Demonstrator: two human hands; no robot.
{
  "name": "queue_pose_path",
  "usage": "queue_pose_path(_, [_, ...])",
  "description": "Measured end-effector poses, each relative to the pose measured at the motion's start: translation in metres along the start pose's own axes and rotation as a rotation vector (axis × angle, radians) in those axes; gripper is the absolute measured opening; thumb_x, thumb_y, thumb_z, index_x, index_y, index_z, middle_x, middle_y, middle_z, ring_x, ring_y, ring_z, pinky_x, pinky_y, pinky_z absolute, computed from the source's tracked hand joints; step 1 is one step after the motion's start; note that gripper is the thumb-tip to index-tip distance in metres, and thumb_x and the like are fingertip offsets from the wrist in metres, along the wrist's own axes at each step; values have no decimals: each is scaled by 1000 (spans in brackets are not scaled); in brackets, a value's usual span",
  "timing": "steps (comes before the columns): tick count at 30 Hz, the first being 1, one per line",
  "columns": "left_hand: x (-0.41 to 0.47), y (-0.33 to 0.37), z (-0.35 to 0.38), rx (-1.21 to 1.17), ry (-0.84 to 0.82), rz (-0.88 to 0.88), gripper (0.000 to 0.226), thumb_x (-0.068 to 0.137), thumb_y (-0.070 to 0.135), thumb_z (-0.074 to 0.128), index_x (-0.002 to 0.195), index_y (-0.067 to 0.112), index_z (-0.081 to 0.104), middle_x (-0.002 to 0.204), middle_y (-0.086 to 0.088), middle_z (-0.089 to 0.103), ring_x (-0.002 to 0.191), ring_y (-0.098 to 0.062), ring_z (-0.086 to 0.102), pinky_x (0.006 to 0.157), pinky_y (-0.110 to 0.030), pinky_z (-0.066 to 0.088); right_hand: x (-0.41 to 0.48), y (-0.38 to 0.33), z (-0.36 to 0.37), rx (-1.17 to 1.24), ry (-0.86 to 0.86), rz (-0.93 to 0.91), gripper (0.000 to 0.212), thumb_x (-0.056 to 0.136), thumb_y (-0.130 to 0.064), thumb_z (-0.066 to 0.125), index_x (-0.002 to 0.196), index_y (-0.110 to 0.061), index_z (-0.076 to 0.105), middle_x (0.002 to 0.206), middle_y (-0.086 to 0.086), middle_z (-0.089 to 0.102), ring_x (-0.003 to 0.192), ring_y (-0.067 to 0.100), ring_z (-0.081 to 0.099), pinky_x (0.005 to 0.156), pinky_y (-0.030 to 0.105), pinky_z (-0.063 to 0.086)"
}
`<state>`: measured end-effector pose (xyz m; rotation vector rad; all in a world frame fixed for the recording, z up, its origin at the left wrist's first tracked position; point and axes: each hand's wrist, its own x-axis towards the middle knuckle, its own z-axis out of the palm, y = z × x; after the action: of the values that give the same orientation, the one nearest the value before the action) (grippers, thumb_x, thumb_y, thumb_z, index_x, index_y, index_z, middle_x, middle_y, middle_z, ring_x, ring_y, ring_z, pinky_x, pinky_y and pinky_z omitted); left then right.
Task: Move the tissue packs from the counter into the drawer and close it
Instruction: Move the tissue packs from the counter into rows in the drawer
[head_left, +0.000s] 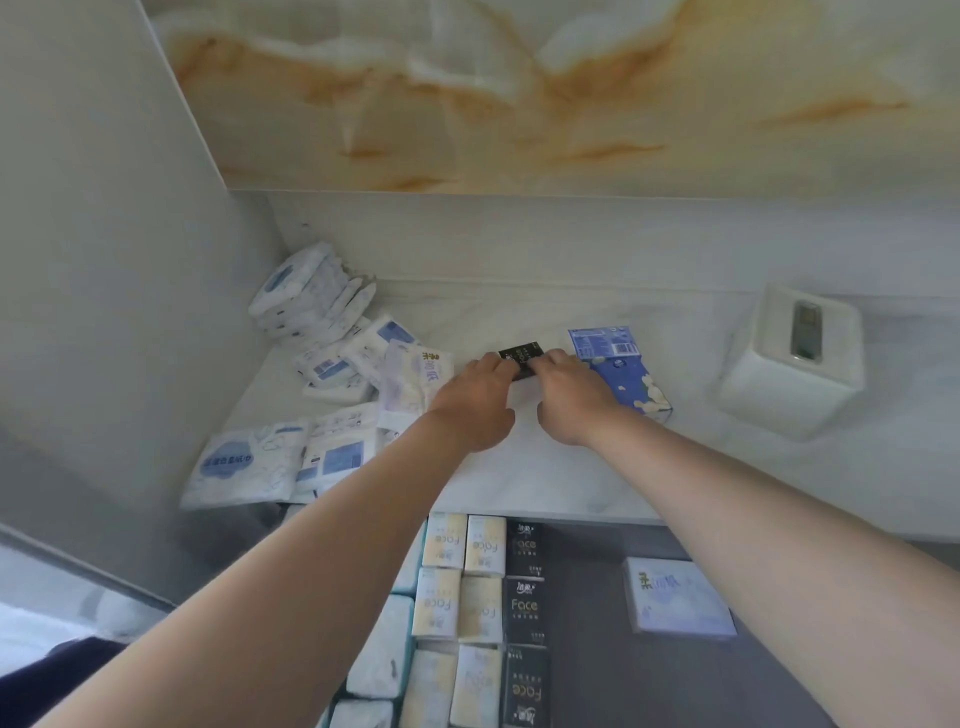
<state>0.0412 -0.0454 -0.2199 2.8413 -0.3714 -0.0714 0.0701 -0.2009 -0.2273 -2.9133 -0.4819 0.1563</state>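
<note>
Gripping the black tissue pack (522, 358) at mid counter (545, 467) with both hands: left hand (475, 402) on its left end, right hand (571, 402) on its right end, fingers curled over the top. Appears unlifted, flat on the stone. Lies just beside, perhaps touching, the blue tissue pack (621, 374) to the right; cannot tell which, with the right hand in the way.

Risks noted:
- Dragging the blue tissue pack along, or knocking it right toward the white tissue box (795, 374), by sweeping the right wrist sideways on withdrawal.
- Dropping the small, slick pack from a shallow fingertip hold while crossing the near counter edge; likely landing askew in the open drawer (597, 649).
- Misplacing on arrival: belongs, by judgement, with the black Face packs (525, 608), already set close together. Risks buckling neighbours and fouling closure by forcing it in.
- Brushing the heap of white-and-blue packs (332, 364) at left, spread up to the near edge, with the left forearm.

Judged well short of closing, with many packs left on the counter.
</note>
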Motion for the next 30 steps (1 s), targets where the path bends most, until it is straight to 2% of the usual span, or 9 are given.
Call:
queue_pose_path(4, [22,2,3,-135,-34,-34,68,92,11,53,152,11,21,156,-8,22,140,-28,31,111,-40,35,26,7,10,-81,-131,-16,79,87,-11,55,157,-16,18,163,6,19,145,30,27,110,48,35])
queue_pose_path(9, [40,2,13,-101,-147,-64,79,95,14,53,156,10,4,164,-9,1,149,-27,13,116,-37,24,23,12,12,-89,51,-112,59,87,-9,56,143,-27,50,126,5,51,114,29,49,95,40,39])
queue_pose_path(12, [40,0,23,-49,-154,-75,62,94,19,55,149,11,28,151,-11,31,137,-31,33,106,-40,37,12,15,14,-76,102,-146,52,85,-5,56,133,-26,61,117,5,51,110,28,44,92,36,38])
queue_pose_path(14, [35,0,26,-42,-91,-81,41,93,27,59,130,12,49,127,-9,47,117,-28,49,89,-37,44,2,20,17,-33,113,-137,49,82,-1,56,127,-21,64,123,7,49,115,29,41,95,35,37])
queue_pose_path(16, [24,2,27,-111,-34,-82,38,88,38,66,115,13,58,110,-5,52,97,-22,53,77,-32,42,-8,21,18,62,59,-128,43,81,2,56,120,-15,63,134,9,46,124,31,40,100,39,38])
queue_pose_path(19, [-3,9,26,-208,3,-21,38,81,37,73,107,13,59,102,-4,56,89,-21,55,74,-31,45,-29,16,13,180,-61,-115,31,83,0,56,110,-15,55,122,5,52,112,27,52,82,38,44])
queue_pose_path(23, [-44,10,24,-298,27,40,40,72,15,74,107,16,54,105,-2,58,94,-22,57,78,-38,51,-57,4,7,168,-107,-128,35,79,-14,66,104,-23,42,102,-3,49,94,24,55,64,31,33])
queue_pose_path(27, [-86,14,20,-274,23,100,42,70,10,70,109,17,58,104,1,61,94,-18,59,77,-35,52,-91,-15,2,265,-234,-78,63,72,-27,79,125,-21,43,106,-3,55,97,20,56,71,30,41])
queue_pose_path(30, [-119,17,22,-278,-41,128,40,77,12,70,115,19,58,108,3,61,97,-13,58,79,-25,50,-118,-26,5,302,-335,5,51,71,-38,82,113,-20,60,100,-3,61,89,18,57,71,28,43])
